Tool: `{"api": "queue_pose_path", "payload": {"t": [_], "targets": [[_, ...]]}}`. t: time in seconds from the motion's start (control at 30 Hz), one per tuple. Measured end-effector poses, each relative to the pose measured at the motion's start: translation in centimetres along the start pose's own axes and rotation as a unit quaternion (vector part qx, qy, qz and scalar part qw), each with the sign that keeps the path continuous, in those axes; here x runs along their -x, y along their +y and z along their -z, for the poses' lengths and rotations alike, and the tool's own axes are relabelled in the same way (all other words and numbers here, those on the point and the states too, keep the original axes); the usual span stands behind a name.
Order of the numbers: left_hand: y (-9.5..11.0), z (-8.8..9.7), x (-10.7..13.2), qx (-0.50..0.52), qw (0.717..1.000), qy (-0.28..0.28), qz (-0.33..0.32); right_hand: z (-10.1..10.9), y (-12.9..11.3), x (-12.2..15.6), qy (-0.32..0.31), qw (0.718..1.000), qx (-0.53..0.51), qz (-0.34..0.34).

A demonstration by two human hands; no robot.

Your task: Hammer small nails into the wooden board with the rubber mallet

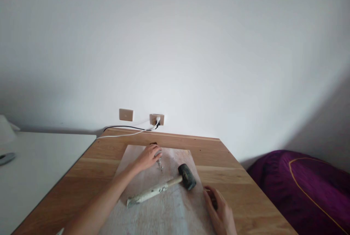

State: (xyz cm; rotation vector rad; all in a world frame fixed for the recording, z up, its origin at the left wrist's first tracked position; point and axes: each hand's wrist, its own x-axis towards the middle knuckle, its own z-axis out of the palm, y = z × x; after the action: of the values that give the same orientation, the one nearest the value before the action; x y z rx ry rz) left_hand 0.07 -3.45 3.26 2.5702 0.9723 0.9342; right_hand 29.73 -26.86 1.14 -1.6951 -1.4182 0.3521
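Observation:
A pale board [175,209] lies on the wooden table [235,176]. Across the board rests a mallet [164,185] with a black rubber head and a pale, paint-flecked handle. My left hand [149,156] reaches to the board's far end, fingers curled over a small metal object [160,164] that I cannot make out. A small dark thing sits just beyond that hand. My right hand [218,209] rests at the board's right edge, near the mallet head, fingers curled round something small and dark.
A white table [41,162] adjoins on the left with a grey object [7,157] on it. Wall sockets [156,119] with a plugged white cable [123,134] sit behind the table. A purple cushion [303,187] lies to the right.

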Motion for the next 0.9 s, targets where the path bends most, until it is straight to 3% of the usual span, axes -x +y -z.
{"api": "queue_pose_path", "payload": {"t": [0.1,0.27,0.33,0.4,0.53,0.67,0.9], "targets": [[-0.5,-0.7,0.1,0.008,1.0,0.015,-0.013,0.0,0.0,0.1,0.018,1.0,0.009,0.005],[-0.4,0.2,0.7,0.048,0.998,0.022,0.016,-0.4,-1.2,0.0,0.082,0.992,0.069,0.061],[-0.3,0.3,0.7,0.048,0.998,0.019,0.022,-1.1,-3.1,0.1,0.028,0.994,0.075,0.08],[-0.2,0.3,0.7,0.044,0.999,0.015,0.018,-2.5,-5.7,0.1,-0.09,0.988,0.066,0.102],[0.1,0.2,1.0,0.03,0.999,0.009,-0.009,-5.9,-10.0,-0.5,-0.199,0.968,0.076,0.134],[0.8,0.4,1.3,0.016,0.998,-0.021,-0.055,-7.7,-11.1,-1.2,-0.192,0.971,0.098,0.103],[1.6,0.8,1.4,-0.001,0.996,-0.042,-0.073,-5.8,-10.6,-1.6,-0.191,0.978,-0.025,0.076]]}}
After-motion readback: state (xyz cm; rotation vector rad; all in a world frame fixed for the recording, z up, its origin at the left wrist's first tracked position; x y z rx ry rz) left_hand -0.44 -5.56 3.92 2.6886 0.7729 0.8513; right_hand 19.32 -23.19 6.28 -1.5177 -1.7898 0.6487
